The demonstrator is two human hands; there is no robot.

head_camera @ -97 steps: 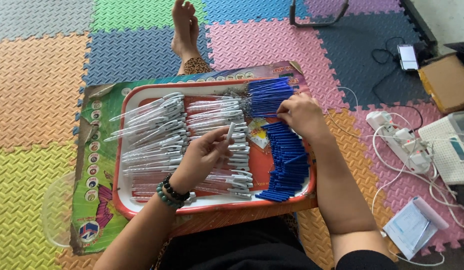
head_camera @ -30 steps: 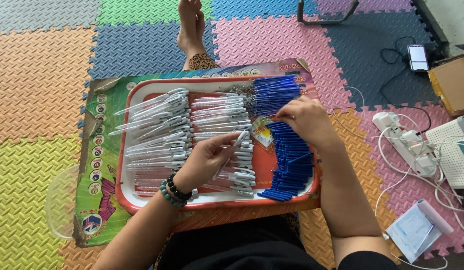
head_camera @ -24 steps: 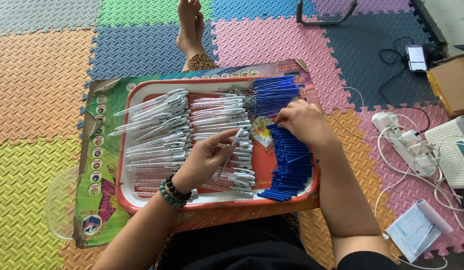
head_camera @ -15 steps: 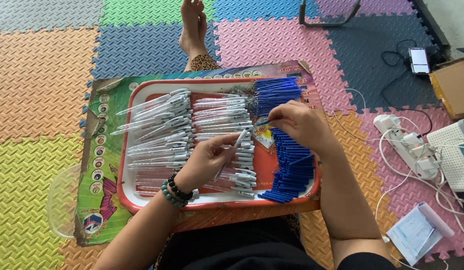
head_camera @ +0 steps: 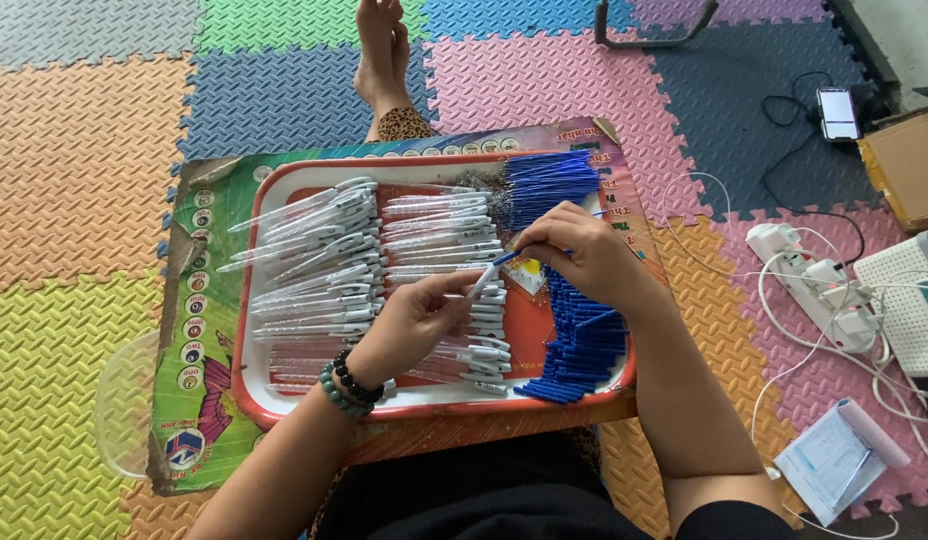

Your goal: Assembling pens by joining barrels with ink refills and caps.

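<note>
Pen barrel pinched in my left hand over tray middle; right hand pinches blue tip at its mouth. Risk: misaligned push, tip slips into loose piles.

A single head-worn camera looks steeply down from above the person's lap, facing forward across the red tray toward the foam-tiled floor beyond. It sits close: forearms enter from the bottom edge, and the tray fills the frame's middle.
</note>
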